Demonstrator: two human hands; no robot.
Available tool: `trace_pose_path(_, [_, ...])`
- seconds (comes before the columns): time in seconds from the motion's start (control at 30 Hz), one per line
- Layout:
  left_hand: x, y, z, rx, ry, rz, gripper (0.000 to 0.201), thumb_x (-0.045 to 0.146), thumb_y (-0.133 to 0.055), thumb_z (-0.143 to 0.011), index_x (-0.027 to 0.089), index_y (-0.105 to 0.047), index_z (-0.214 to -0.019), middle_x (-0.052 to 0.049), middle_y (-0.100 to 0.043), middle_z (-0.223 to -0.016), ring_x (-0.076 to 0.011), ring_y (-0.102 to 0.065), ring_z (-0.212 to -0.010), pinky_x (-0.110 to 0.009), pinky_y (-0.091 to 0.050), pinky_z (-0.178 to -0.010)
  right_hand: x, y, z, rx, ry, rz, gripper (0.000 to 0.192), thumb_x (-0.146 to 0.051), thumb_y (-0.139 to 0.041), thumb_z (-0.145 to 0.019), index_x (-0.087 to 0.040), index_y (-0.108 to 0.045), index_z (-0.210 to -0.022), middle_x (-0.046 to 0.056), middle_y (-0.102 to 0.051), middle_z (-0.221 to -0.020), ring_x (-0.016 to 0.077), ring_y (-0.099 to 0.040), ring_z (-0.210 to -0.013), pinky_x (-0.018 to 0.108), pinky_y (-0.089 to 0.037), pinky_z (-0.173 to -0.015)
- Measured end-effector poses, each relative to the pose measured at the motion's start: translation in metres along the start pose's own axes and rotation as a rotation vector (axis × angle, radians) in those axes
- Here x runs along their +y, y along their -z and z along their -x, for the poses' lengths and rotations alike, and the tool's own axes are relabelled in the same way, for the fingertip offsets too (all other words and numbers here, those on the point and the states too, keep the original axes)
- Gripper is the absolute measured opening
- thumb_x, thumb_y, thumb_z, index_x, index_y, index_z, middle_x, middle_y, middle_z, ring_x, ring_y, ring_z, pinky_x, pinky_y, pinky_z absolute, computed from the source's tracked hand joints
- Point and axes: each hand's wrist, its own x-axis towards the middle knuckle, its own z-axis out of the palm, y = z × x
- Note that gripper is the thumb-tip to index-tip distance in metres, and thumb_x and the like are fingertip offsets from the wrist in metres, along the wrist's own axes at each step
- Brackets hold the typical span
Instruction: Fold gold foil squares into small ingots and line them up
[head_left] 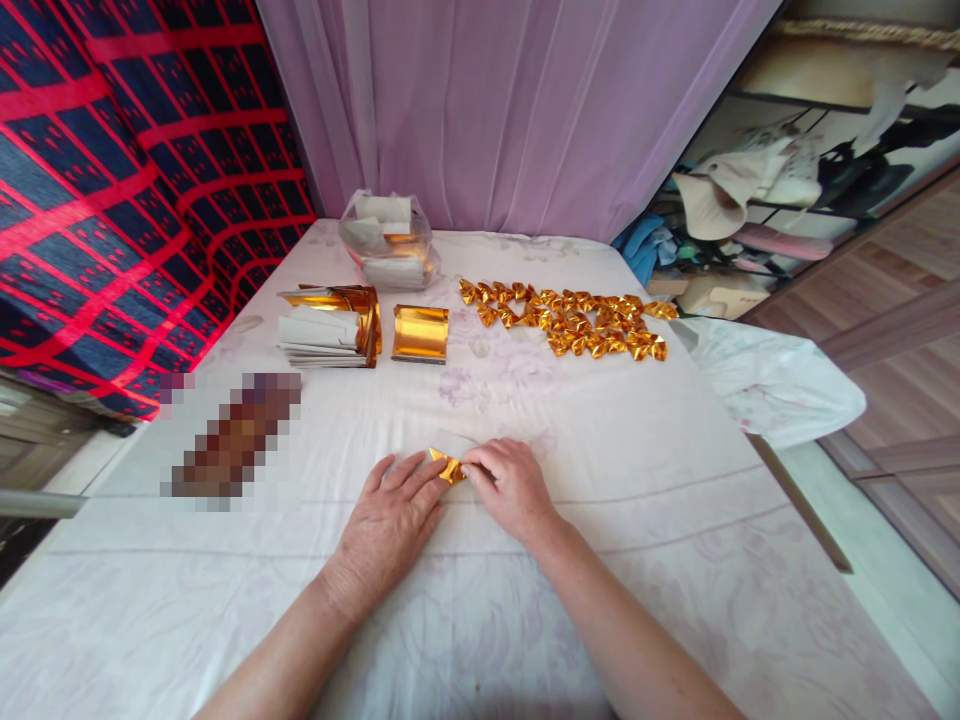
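A small piece of gold foil paper (448,467), partly folded, lies on the cloth between my hands; its pale backing shows behind it. My left hand (397,510) rests flat with its fingers stretched out, the fingertips touching the foil's left side. On the other side, my right hand (514,485) pinches the foil between thumb and bent fingers. Farther back are a stack of gold foil sheets (421,333), a thicker bundle of foil paper (322,335) with grey backs, and rows of folded gold foil pieces (585,318).
A clear plastic bag (386,240) with more sheets stands at the back of the cloth-covered table (630,430). A blurred-out patch (236,435) covers something at left. On the right are a white bag (780,380) and a shelf with shoes (795,175).
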Motion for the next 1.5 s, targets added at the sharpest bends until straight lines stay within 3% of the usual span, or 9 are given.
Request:
trace_pose_path(0.33, [0.0000, -0.0020, 0.0027, 0.020, -0.008, -0.005, 0.032, 0.022, -0.043, -0.096, 0.022, -0.054, -0.126, -0.005, -0.062, -0.131, -0.0253, -0.052, -0.124, -0.048, -0.036, -0.105, -0.0038, -0.0031, 0.0007, 0.017, -0.031, 0.050, 0.012, -0.020, -0.058, -0.089, -0.023, -0.064, -0.078, -0.001, -0.065, -0.075, 0.0163, -0.057, -0.075, 0.031, -0.035, -0.073])
trace_pose_path(0.57, [-0.0004, -0.0018, 0.0034, -0.032, -0.021, -0.076, 0.036, 0.027, -0.042, -0.098, 0.031, -0.051, -0.132, 0.000, -0.059, -0.135, -0.0235, -0.050, -0.127, -0.048, -0.034, -0.106, -0.0056, -0.0047, 0.0006, 0.022, -0.038, 0.086, 0.012, -0.019, -0.058, -0.089, -0.022, -0.062, -0.078, 0.000, -0.064, -0.075, 0.0161, -0.056, -0.075, 0.030, -0.033, -0.073])
trace_pose_path(1.5, [0.0030, -0.0034, 0.0039, -0.071, -0.007, -0.164, 0.039, 0.025, -0.039, -0.098, 0.032, -0.051, -0.135, 0.000, -0.056, -0.139, -0.0228, -0.049, -0.129, -0.049, -0.033, -0.108, -0.0069, -0.0077, 0.0010, 0.045, -0.056, 0.130, 0.011, -0.018, -0.057, -0.089, -0.021, -0.060, -0.078, 0.000, -0.064, -0.075, 0.0170, -0.056, -0.075, 0.030, -0.033, -0.072])
